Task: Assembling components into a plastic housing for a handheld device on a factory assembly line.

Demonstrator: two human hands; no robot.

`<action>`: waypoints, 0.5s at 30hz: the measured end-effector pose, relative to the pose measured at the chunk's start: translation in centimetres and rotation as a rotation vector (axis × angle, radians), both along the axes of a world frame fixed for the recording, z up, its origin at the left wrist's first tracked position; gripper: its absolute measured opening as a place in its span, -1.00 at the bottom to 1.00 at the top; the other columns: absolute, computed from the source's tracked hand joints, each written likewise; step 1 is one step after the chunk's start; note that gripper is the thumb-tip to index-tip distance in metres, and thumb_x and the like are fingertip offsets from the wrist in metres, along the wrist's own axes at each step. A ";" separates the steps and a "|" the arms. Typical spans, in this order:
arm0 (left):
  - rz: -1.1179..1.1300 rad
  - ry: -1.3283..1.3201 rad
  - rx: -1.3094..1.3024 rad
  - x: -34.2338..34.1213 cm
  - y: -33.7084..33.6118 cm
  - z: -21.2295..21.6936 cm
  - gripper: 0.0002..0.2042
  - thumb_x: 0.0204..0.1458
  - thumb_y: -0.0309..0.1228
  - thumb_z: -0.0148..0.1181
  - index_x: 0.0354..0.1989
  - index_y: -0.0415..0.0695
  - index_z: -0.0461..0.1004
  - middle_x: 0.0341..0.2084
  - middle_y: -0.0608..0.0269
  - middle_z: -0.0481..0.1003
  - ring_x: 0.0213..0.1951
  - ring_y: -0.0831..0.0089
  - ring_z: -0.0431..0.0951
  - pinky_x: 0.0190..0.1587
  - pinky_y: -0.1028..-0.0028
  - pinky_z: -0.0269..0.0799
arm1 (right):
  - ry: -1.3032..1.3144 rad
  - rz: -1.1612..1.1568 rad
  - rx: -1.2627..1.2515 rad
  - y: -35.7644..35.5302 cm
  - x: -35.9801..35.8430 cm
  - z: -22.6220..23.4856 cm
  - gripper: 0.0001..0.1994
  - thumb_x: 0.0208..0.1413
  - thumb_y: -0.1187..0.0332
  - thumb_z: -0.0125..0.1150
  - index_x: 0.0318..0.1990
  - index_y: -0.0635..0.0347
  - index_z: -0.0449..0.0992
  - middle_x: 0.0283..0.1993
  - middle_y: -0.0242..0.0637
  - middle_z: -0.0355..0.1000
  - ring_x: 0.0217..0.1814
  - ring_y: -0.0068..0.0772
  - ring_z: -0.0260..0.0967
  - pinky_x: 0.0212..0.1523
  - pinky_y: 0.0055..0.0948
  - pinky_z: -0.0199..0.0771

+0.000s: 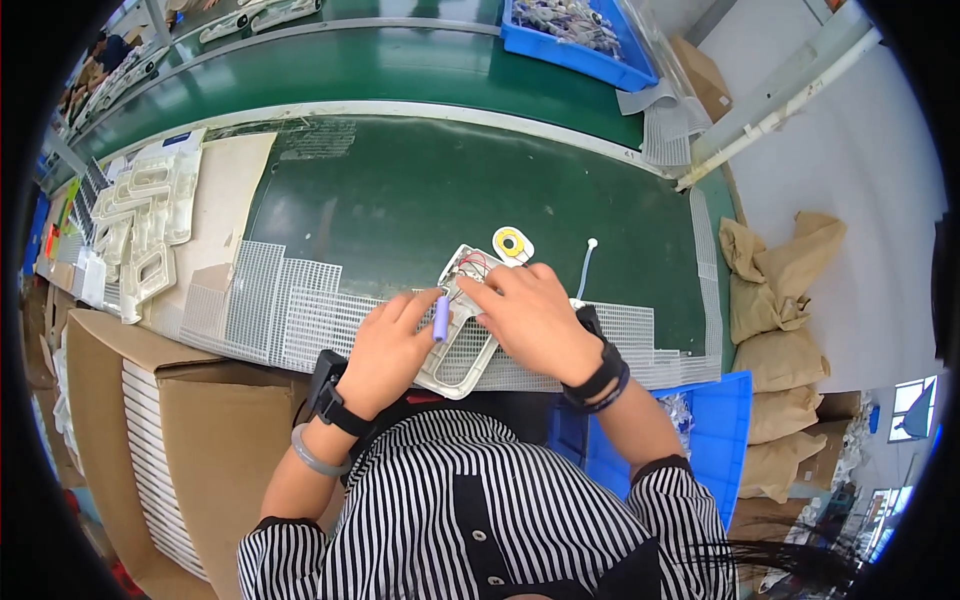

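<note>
A white plastic housing (pixel 453 384) with a long handle-like opening lies across the near table edge in front of me. My left hand (pixel 392 345) is closed at the housing's left side, its fingertips against a purple cylindrical battery cell (pixel 441 320). From the right, my right hand (pixel 535 318) grips the housing's upper part, fingertips close to thin red wires (pixel 476 261); what lies under its fingers is partly hidden. Just beyond the fingers sits a white rounded piece with a yellow ring (pixel 509 242). To the right is a thin pale tube with a white tip (pixel 586 264).
White grid matting (pixel 330 320) runs along the green table's (pixel 400 190) near edge. White plastic housings (pixel 150 215) are piled at left, above an open cardboard box (pixel 215 430). Blue bins stand far right (pixel 630 75) and beside my right arm (pixel 722 425). Brown sacks (pixel 775 350) stack at right.
</note>
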State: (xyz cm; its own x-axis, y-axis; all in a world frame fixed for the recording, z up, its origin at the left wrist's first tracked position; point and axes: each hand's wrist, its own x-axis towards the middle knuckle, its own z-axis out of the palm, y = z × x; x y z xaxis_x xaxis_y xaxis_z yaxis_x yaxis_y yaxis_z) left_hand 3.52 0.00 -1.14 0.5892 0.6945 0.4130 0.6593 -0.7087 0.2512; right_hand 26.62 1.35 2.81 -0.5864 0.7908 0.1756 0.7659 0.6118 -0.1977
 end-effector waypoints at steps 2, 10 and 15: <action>0.013 0.021 -0.012 -0.6 -0.7 0.8 -0.67 0.07 -0.54 0.22 0.05 -0.11 0.56 0.03 0.16 0.54 -0.10 0.18 0.58 -0.08 0.24 0.51 | -0.065 0.034 -0.025 1.2 -0.2 -0.7 -0.60 0.13 0.31 0.32 0.15 0.03 0.52 -0.19 -0.31 0.48 -0.11 -0.26 0.47 -0.04 -0.24 0.29; 0.167 -0.202 -0.247 0.2 -3.1 0.0 -0.59 0.01 -0.38 0.35 0.08 -0.11 0.54 -0.06 0.17 0.54 -0.07 0.19 0.55 -0.09 0.25 0.51 | -0.146 0.066 -0.088 2.5 -1.0 -2.1 -0.83 0.16 0.31 0.28 -0.11 0.04 0.64 -0.28 -0.33 0.49 -0.18 -0.26 0.50 -0.11 -0.20 0.30; 0.264 -0.144 -0.245 1.9 -3.2 -0.6 -0.48 -0.05 -0.33 0.42 0.12 -0.19 0.48 -0.14 0.13 0.52 -0.11 0.15 0.54 -0.10 0.24 0.51 | -0.115 0.058 -0.053 3.2 -0.6 -2.6 -0.88 0.14 0.29 0.31 -0.21 0.06 0.64 -0.33 -0.36 0.48 -0.21 -0.26 0.49 -0.14 -0.21 0.32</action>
